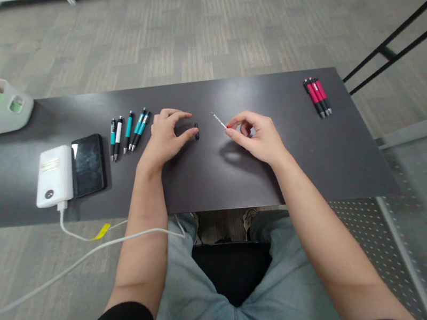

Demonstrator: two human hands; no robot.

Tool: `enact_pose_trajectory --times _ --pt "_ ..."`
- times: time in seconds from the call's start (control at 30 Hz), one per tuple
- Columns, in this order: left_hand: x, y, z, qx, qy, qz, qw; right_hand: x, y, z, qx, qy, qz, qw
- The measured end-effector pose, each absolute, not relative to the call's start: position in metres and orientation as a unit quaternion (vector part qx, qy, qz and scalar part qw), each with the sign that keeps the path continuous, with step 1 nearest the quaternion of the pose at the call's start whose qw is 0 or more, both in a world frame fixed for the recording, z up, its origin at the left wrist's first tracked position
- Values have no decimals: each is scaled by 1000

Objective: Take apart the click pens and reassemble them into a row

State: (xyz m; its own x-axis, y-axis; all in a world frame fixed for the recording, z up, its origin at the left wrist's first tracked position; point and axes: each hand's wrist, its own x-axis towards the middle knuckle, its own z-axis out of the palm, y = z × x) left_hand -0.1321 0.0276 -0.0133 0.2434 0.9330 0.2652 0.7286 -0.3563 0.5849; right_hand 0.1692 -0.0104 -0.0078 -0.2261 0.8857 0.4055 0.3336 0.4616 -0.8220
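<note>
Refill (220, 121): pinched near its red end by the right hand (257, 132), above the tabletop (209, 182); judged light, slim, slippery and easily bent; best gripped mid-shaft.
Black piece (196, 131): seen by the thumb of the left hand (166, 134), whose fingers are spread; contact cannot be told.
Tabletop: dark, smooth; teal pens (128, 131) laid left, pink pens (321, 90) right.
Room: floor (177, 36) covered in grey carpet.

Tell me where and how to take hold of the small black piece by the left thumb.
Pinch the small black piece across its middle, probably with the left hand coming from above and the left: it is short and narrow, its length running away from the person, and that hand's thumb is right beside it.
</note>
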Motion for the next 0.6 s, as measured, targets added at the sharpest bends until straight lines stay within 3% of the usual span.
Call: enact_pose_trajectory --times 0.2,0.6 --pt "-115 17 -3 779 564 226 155 170 -11 -7 -417 -720 308 462" --pt "-105 23 -1 726 440 433 302 169 -8 -10 -417 -709 288 490"
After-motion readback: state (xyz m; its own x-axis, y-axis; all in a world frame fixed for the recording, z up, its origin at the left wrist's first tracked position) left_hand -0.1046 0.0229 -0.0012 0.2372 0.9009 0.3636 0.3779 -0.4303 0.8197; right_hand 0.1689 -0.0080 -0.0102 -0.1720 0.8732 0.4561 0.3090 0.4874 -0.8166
